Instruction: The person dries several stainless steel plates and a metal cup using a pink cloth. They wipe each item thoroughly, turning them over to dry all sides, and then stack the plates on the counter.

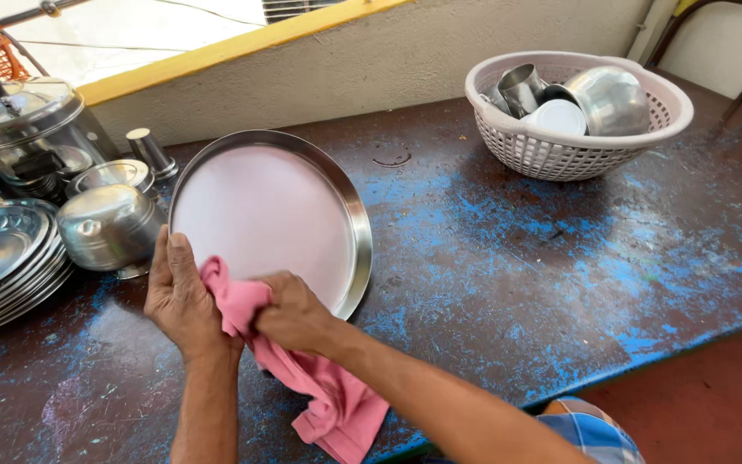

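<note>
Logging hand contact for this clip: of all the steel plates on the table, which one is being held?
The large round steel plate, tilted up at the middle. The left hand grips its lower rim while the right hand presses a pink cloth on it. The stacked plates lie untouched at left.

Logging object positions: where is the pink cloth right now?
In the head view, the pink cloth is bottom centre, gripped by the right hand against the steel plate's lower rim.

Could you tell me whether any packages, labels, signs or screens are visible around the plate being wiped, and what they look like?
None show: no package, label, sign or screen in view.
The left hand holds the round steel plate by its near rim.
The right hand presses a pink cloth to it.
A pale plastic basket of steel vessels stands at the far right; it bears no label.
</note>
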